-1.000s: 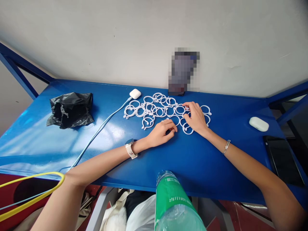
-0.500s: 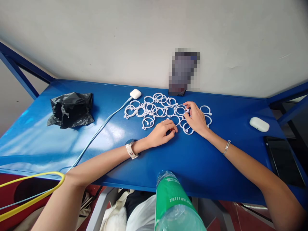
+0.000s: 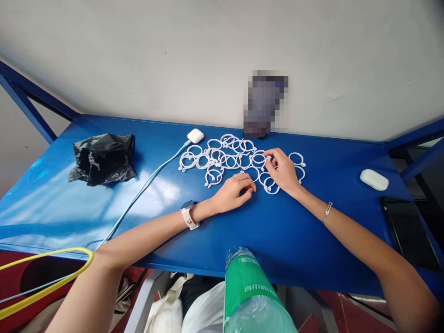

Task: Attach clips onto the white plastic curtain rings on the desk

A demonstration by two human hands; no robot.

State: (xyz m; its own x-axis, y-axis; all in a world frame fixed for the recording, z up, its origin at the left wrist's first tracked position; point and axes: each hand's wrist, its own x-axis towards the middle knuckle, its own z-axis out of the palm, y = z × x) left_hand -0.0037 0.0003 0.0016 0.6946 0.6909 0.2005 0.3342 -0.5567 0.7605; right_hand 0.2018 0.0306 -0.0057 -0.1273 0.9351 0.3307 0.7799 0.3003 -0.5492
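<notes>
Many thin white curtain rings (image 3: 230, 167), each with a small eyelet, lie in an overlapping cluster on the blue table (image 3: 277, 240). My right hand (image 3: 282, 169) is at the cluster's right side, thumb and forefinger pinching the eyelet end of a curtain ring (image 3: 253, 159). That ring lies almost flat among the others. My left hand (image 3: 235, 190) rests at the near edge of the cluster with loosely bent fingers and the thumb apart. Nothing shows in it, and its fingertips are by a ring partly hidden beneath them.
A black plastic bag (image 3: 104, 159) stands at left. A white charger (image 3: 195, 135) trails a cable (image 3: 149, 180). A blurred phone (image 3: 263, 101) leans on the wall. Right are a white earbud case (image 3: 373, 180) and a dark phone (image 3: 411, 231). A green-labelled bottle (image 3: 251, 277) is close below.
The ring pinched by my right hand has slid slightly left, and the right fingertips have moved a little with it. My left hand stays in place.
</notes>
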